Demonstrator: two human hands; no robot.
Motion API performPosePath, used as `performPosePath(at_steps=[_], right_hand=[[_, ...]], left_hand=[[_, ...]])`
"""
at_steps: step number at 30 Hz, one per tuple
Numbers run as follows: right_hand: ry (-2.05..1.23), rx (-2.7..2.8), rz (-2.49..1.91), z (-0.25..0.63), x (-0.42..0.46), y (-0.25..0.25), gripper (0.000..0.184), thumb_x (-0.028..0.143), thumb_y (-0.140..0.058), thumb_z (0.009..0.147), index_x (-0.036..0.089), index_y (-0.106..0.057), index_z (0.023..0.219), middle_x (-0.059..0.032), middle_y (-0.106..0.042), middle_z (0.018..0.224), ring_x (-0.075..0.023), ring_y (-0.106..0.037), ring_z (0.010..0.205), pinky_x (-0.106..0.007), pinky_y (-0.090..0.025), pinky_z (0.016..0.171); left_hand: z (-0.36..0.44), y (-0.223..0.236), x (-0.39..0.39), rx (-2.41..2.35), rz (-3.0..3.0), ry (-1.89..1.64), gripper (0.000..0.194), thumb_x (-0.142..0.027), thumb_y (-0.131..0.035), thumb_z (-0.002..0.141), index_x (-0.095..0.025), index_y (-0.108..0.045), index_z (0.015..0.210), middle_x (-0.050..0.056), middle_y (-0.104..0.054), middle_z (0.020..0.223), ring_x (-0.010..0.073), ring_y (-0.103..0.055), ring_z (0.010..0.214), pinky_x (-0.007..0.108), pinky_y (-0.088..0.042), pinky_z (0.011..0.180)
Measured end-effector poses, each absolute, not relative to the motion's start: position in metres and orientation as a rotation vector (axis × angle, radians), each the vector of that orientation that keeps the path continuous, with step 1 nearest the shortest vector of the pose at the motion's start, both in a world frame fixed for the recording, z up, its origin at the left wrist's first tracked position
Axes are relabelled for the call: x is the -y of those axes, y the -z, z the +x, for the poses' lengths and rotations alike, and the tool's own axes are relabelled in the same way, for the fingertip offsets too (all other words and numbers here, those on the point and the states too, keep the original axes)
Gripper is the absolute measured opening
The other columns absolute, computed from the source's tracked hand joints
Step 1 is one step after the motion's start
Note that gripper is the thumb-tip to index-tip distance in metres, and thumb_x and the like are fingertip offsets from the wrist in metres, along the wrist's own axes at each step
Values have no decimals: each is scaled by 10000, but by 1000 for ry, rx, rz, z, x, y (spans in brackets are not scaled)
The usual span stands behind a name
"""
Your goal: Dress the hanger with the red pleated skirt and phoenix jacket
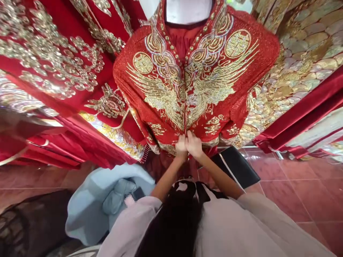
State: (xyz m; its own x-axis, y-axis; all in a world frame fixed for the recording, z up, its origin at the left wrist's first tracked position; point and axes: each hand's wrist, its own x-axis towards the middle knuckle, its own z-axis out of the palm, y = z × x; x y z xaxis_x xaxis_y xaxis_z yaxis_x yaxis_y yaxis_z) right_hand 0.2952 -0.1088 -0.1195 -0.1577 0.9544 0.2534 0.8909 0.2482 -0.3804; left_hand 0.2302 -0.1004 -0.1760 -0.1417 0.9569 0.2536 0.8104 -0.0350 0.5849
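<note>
A red jacket (166, 117) with gold embroidered birds and round emblems faces me, on a form with a white neck (187, 12). Its braided front edges meet down the middle. At the lower end of this front opening, my left hand (181, 145) is closed on the jacket's edge. Right beside it, touching, my right hand (194, 144) is closed on the edge too, its fingers slightly higher. The fingertips are partly hidden, so any fastener between them cannot be made out.
Red cloth with gold beading (66, 64) hangs at left, and a gold scale-patterned garment (305, 60) at right. A light blue chair (85, 200) stands low left, with a dark phone-like object (138, 193) on it. A black flat panel (238, 166) is near the tiled floor (289, 189).
</note>
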Motion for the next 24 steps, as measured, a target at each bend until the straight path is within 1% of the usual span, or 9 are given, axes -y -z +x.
performPosePath(at_steps=[4,7,9,11,12,14,17,21,24], right_hand=[[-299,2146,-1784,295,62,129,290,174,-359,889,130,-559,1095,-145,-605,1075,-185,-616,758,-254,-436,622],[-448,2010,-1677,303,58,153,349,211,-390,883,114,-531,1187,-178,-553,1187,-243,-614,927,-318,-481,762],[-706,1755,-1527,313,69,177,363,247,-474,842,128,-548,1176,-165,-548,1213,-259,-564,1075,-354,-456,918],[-960,1443,-1417,325,86,204,349,254,-564,763,148,-579,1096,-137,-575,1177,-246,-531,1122,-383,-395,1024],[-1046,1305,-1405,331,95,217,333,256,-593,726,152,-585,1042,-127,-597,1124,-238,-543,1088,-405,-385,1033],[-1142,1111,-1444,345,111,239,300,274,-619,677,159,-570,950,-100,-627,976,-221,-584,945,-450,-426,969],[-1284,913,-1420,365,123,254,298,333,-626,657,195,-541,907,-42,-630,855,-183,-608,816,-425,-503,824],[-1465,719,-1248,380,118,248,293,390,-638,664,243,-546,901,5,-655,866,-135,-631,843,-343,-515,809],[-1549,638,-1153,376,117,238,357,329,-720,585,235,-570,895,6,-671,852,-140,-638,858,-327,-513,828]], left_hand=[[214,185,56,-1854,1561,-1111,86,-106,-538,797,-181,-571,821,95,-590,929,215,-589,816,284,-459,699],[203,206,57,-1700,1286,-1234,106,-139,-597,760,-200,-574,844,72,-591,953,203,-580,905,278,-461,810],[198,229,73,-1596,1064,-1251,102,-174,-616,735,-197,-576,826,49,-604,866,177,-591,832,273,-477,788],[192,256,95,-1510,818,-1219,101,-233,-614,720,-182,-574,797,23,-595,733,144,-580,664,273,-492,698],[188,269,107,-1475,697,-1204,117,-260,-606,713,-175,-569,785,13,-586,686,129,-561,597,269,-490,659],[177,289,126,-1412,477,-1205,136,-284,-586,697,-170,-554,765,8,-588,663,114,-546,551,270,-486,638],[154,301,140,-1307,234,-1286,103,-267,-556,682,-179,-521,721,23,-622,732,131,-602,659,295,-493,723],[128,291,138,-1132,93,-1403,62,-223,-554,684,-181,-509,674,28,-649,790,157,-641,858,321,-471,859],[125,278,135,-1031,70,-1420,75,-204,-598,695,-181,-529,673,27,-661,785,171,-645,882,355,-463,902]])
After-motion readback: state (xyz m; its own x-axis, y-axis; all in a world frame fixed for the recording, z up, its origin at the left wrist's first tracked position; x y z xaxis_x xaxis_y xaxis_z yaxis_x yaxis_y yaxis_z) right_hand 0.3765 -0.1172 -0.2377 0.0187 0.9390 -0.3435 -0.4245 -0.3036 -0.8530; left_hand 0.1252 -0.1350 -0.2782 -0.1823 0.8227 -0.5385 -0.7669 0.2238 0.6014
